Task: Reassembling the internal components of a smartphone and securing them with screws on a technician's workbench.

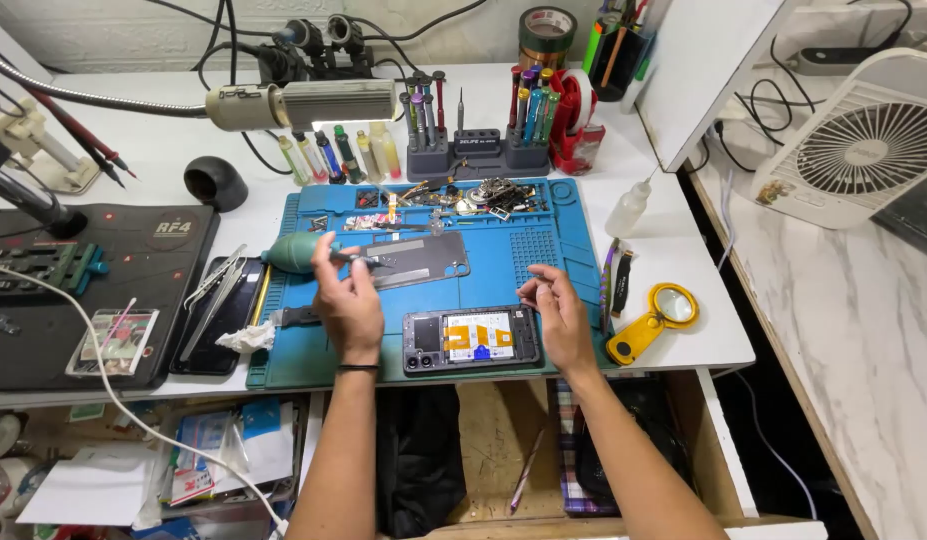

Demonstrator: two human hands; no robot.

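Observation:
An opened phone (471,338) lies face down on the blue work mat (543,240), its insides with orange flex parts showing. My left hand (348,300) is just left of it, gripping a slim metal tool (345,257) over a grey back cover (418,258). My right hand (558,310) rests at the phone's right end, fingers pinched together near its top corner; whether they hold anything small I cannot tell.
A green dust blower (293,252) lies behind my left hand. Small metal parts (463,195) fill the mat's far edge, screwdriver racks (473,130) behind them. A yellow magnifier (655,318) is at right, tweezers (215,290) and a dark pad (103,290) at left, and a white fan (863,140) at far right.

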